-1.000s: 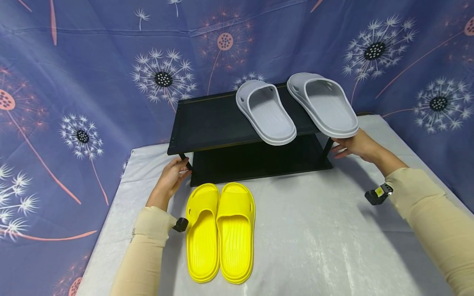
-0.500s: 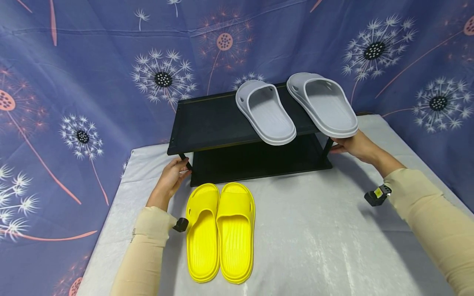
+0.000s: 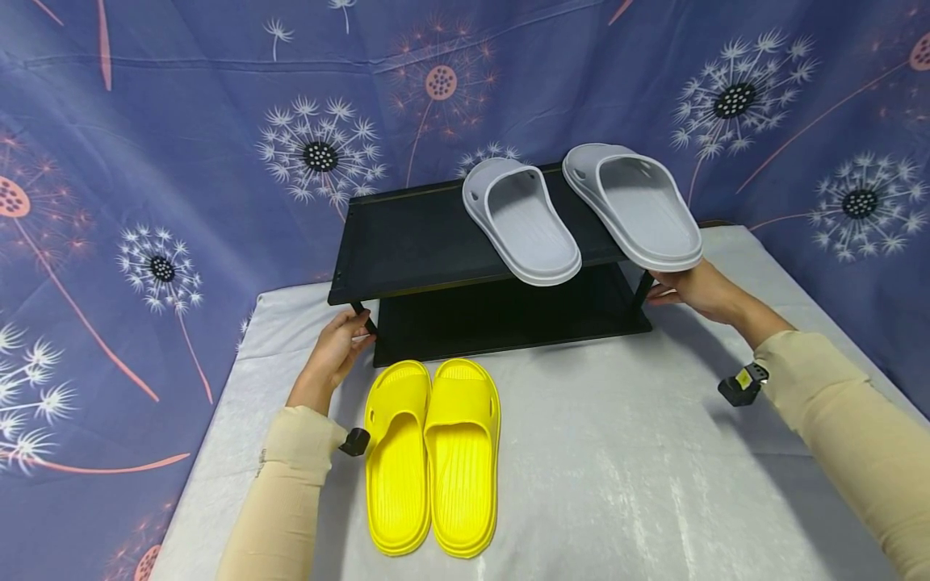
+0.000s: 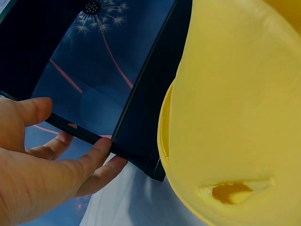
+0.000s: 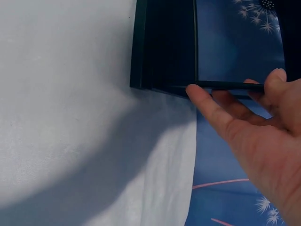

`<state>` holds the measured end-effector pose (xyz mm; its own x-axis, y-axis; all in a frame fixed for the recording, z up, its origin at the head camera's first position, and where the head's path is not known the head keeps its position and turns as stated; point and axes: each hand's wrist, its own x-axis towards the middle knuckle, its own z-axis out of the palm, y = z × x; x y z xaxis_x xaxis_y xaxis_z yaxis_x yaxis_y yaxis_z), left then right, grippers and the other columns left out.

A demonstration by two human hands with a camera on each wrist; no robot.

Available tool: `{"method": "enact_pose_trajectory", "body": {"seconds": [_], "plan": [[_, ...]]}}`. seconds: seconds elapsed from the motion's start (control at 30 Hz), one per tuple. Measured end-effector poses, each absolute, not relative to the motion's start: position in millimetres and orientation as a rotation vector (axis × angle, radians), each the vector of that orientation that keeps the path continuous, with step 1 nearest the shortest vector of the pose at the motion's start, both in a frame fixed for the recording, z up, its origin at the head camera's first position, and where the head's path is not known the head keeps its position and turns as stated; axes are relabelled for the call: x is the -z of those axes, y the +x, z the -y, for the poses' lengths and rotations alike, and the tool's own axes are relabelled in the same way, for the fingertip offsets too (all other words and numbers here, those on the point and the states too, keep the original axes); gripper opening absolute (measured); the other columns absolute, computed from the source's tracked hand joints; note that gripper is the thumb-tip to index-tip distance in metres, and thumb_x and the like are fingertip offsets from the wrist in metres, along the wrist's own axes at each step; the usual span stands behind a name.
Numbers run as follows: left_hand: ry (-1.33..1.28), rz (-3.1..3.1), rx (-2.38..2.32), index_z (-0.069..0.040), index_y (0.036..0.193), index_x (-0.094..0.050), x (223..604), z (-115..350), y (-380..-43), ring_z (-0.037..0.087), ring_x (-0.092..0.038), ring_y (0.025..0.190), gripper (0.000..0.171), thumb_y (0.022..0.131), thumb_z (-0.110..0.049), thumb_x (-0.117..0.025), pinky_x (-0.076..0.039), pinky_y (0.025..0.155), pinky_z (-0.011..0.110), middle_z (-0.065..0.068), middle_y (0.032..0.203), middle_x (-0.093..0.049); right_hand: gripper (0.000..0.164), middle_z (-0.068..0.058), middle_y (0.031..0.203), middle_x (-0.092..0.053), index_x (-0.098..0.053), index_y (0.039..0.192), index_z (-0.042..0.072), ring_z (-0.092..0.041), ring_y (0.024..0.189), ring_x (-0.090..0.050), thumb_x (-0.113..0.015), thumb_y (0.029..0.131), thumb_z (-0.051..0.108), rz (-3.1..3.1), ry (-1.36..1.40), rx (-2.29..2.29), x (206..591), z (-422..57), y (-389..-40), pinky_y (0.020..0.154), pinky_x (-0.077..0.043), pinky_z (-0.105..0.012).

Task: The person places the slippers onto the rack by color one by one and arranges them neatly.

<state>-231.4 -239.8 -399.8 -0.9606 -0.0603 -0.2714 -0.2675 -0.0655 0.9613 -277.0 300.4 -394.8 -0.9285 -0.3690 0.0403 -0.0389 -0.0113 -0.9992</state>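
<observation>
A two-tier black shoe rack (image 3: 414, 246) stands near the back of the white-covered surface. At its left end, my left hand (image 3: 333, 349) grips the front post; in the left wrist view the thumb (image 4: 38, 109) lies on one side of the bar, with fingertips along the other. The right post is held by my right hand (image 3: 703, 289), partly hidden under a grey slipper's overhang. In the right wrist view, the fingers (image 5: 211, 106) and thumb lie around that thin post (image 5: 230, 85). Two grey slippers (image 3: 538, 234) rest on the top shelf, toes toward the back, heels past the front edge.
A pair of yellow slippers (image 3: 461, 476) lies side by side in front of the rack's left half, close to my left wrist. Behind hangs a blue curtain (image 3: 218, 121) with dandelion prints. White cloth (image 3: 603, 452) covers the surface.
My right hand's fingers have drawn in closer around the right post. The left hand, rack and slippers stay where they were.
</observation>
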Motion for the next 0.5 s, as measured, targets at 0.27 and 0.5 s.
{"method": "enact_pose_trajectory", "body": {"seconds": [0.27,0.5], "plan": [[-0.360,-2.030,-2.187,0.000,0.117,-0.044,400.3,239.8,-231.2,0.021,-0.047,0.098,0.023,0.101,-0.016,-0.049,-0.038,0.109,0.040,0.009,0.096,-0.042,0.031,-0.003,0.096,-0.052,-0.059,0.105,0.017,-0.018,0.075,-0.061,-0.041,0.099,-0.008,-1.936,-0.477,2.122,400.9,-301.4,-276.7,0.071,-0.058,-0.029],[-0.377,-2.028,-2.188,0.000,0.117,-0.044,399.9,239.6,-230.9,0.022,-0.046,0.099,0.023,0.101,-0.016,-0.049,-0.039,0.108,0.039,0.008,0.096,-0.042,0.033,-0.003,0.095,-0.052,-0.060,0.104,0.018,-0.018,0.075,-0.061,-0.040,0.099,-0.008,-1.943,-0.478,2.134,404.1,-301.9,-277.4,0.071,-0.058,-0.028]]}}
